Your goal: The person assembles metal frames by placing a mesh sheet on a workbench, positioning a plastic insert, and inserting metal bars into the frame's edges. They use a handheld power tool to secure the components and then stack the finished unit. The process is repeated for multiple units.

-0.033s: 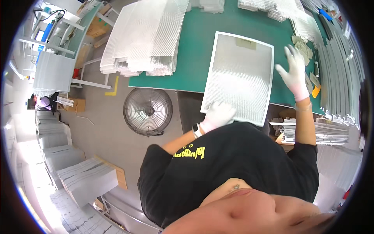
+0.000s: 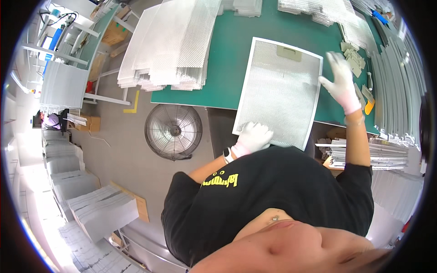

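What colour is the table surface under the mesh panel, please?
Green table surface, clearest in the head view.

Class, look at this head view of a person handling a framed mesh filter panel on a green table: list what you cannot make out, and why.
- Near corner of the mesh filter panel: covered by the left hand.
- Small beige parts beside the right hand: too small to identify.
- Grey strips at the right: bent and cut off by the fisheye rim.
- Table front edge: partly hidden behind the panel.

The filter (image 2: pixel 280 91) is a flat rectangular panel of silvery mesh in a pale metal frame, with a small tab near its far edge. It lies flat on the green table (image 2: pixel 236 59), slightly skewed, its near edge overhanging the table's near edge.
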Action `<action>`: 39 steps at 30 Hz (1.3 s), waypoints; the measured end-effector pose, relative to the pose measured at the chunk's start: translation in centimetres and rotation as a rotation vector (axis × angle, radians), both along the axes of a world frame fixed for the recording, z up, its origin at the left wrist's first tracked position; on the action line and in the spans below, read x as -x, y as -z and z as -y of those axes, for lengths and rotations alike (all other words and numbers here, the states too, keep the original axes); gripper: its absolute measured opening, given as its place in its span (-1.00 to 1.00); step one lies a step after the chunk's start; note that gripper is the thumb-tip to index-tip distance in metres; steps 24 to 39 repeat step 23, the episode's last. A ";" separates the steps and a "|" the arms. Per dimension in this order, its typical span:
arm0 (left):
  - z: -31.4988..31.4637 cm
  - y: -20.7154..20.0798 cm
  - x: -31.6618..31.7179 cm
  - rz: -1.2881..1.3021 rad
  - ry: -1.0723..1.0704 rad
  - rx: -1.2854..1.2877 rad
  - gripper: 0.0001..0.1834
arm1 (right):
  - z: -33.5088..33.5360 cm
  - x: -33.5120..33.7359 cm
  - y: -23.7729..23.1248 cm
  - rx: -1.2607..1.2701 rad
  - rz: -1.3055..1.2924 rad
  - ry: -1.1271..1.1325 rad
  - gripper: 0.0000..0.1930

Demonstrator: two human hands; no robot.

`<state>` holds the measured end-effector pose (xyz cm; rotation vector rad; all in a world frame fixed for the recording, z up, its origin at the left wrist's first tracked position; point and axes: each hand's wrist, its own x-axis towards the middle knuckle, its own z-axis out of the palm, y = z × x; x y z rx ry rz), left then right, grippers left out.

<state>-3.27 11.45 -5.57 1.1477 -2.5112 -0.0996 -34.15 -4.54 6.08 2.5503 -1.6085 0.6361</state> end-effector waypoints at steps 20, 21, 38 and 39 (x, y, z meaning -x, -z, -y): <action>9.7 -18.5 -13.5 0.192 -0.693 0.211 -0.12 | -26.6 13.3 -22.8 1.007 0.517 0.576 -0.55; 10.4 -18.0 -14.3 0.165 -0.674 0.159 -0.18 | -29.1 17.4 -24.3 1.026 0.303 0.631 -0.57; 12.1 -17.4 -13.8 0.180 -0.635 0.119 -0.24 | -34.3 20.9 -25.9 1.085 0.048 0.731 -0.60; 12.1 -17.4 -13.8 0.180 -0.635 0.119 -0.24 | -34.3 20.9 -25.9 1.085 0.048 0.731 -0.60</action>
